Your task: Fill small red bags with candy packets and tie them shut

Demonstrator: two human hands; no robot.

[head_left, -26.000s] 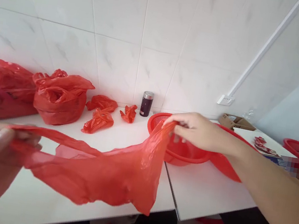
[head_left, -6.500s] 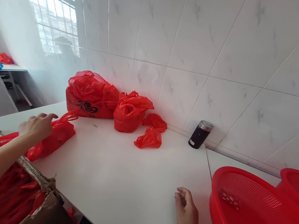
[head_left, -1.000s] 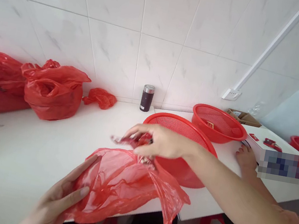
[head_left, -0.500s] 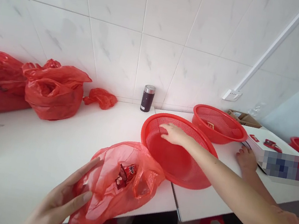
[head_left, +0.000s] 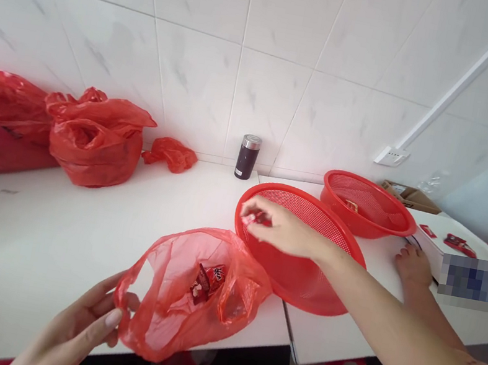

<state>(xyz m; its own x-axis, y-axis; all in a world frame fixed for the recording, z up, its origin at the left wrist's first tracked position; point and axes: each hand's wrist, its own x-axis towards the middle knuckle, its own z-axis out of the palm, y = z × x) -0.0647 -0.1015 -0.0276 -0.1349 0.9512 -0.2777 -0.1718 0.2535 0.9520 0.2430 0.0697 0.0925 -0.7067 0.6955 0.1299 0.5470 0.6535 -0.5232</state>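
Note:
My left hand (head_left: 82, 321) pinches the near left edge of an open red plastic bag (head_left: 171, 327) between thumb and fingers. Inside the bag lie dark red packets (head_left: 208, 280) with light lettering. My right hand (head_left: 281, 227) is over the left part of a large red mesh basket (head_left: 297, 280), fingers curled round a small red and white packet (head_left: 251, 219). The basket touches the bag's right side, and its visible inside shows no other packet.
Tied red bags (head_left: 94, 147) and a crumpled red bag (head_left: 173, 154) stand at the left. Near the wall are a dark tumbler (head_left: 247, 159) and a second red basket (head_left: 365, 213). Another person's hand (head_left: 415, 266) rests beside a white tray (head_left: 437, 237) holding red packets.
My left hand has closed on the bag's edge and drawn it leftward, widening the opening. My right hand, open before, now holds a small packet and has moved slightly toward the bag.

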